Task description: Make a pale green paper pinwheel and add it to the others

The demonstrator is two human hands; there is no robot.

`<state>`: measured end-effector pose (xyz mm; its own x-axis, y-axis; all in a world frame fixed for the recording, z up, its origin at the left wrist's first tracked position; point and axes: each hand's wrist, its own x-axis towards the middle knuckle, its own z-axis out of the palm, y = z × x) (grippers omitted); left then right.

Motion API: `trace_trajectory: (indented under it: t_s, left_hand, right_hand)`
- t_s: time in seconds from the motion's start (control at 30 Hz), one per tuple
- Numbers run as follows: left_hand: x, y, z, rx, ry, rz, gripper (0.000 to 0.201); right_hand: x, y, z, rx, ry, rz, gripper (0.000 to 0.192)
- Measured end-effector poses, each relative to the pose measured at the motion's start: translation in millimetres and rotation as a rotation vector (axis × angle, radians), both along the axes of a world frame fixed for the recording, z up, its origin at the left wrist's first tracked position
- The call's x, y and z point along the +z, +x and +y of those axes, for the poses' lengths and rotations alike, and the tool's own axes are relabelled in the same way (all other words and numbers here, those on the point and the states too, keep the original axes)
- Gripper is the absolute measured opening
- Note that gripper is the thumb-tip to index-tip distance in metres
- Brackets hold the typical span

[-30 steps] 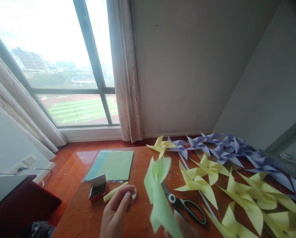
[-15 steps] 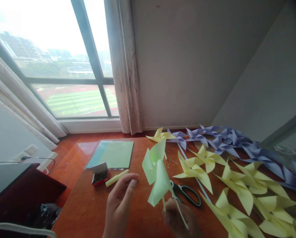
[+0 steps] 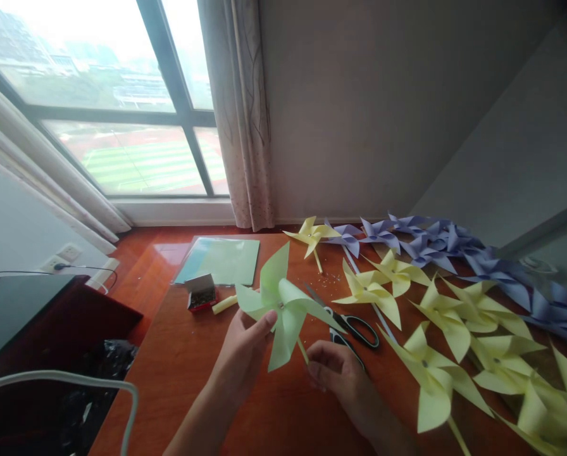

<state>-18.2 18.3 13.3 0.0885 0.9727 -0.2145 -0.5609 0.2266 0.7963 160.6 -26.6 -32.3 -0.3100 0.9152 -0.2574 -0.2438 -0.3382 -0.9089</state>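
Observation:
A light green paper pinwheel (image 3: 288,294), with a pin at its middle, is held up above the table and faces me. My left hand (image 3: 248,339) has its thumb on the front of the blades close to the pin; its other fingers are partly hidden behind the paper. The pale stick (image 3: 303,349) comes down from behind the blades into my right hand (image 3: 335,370), whose fingers are closed round its lower end. Black-handled scissors (image 3: 359,330) lie just beyond my right hand, their blades partly covered by the pinwheel.
Several yellow pinwheels (image 3: 435,373) spread over the table's right side, with purple pinwheels (image 3: 428,253) behind them. At the back left are a small red box (image 3: 201,296) of tiny dark pieces, a rolled yellow paper tube (image 3: 224,305) and green paper sheets (image 3: 226,263) in clear plastic.
The green pinwheel has turned from edge-on to face me. My left hand has moved from beside it onto its blades. My right hand still holds the stick. The view has tilted down.

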Motion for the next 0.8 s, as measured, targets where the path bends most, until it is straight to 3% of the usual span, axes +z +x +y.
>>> trace_trajectory:
  t_s: [0.3, 0.7, 0.8]
  left_hand:
    - [-0.9, 2.8, 0.4, 0.186, -0.086, 0.095, 0.045]
    - [-0.9, 8.0, 3.5, 0.228, -0.121, 0.086, 0.049]
    - [-2.1, 8.4, 3.9, 0.264, -0.110, 0.097, 0.049]
  right_hand:
    - [9.0, -4.2, 2.5, 0.030, 0.053, -0.120, 0.033]
    - [8.3, -4.9, 3.2, 0.036, 0.049, -0.095, 0.025]
    - [8.2, -5.5, 2.5, 0.004, 0.131, -0.183, 0.019]
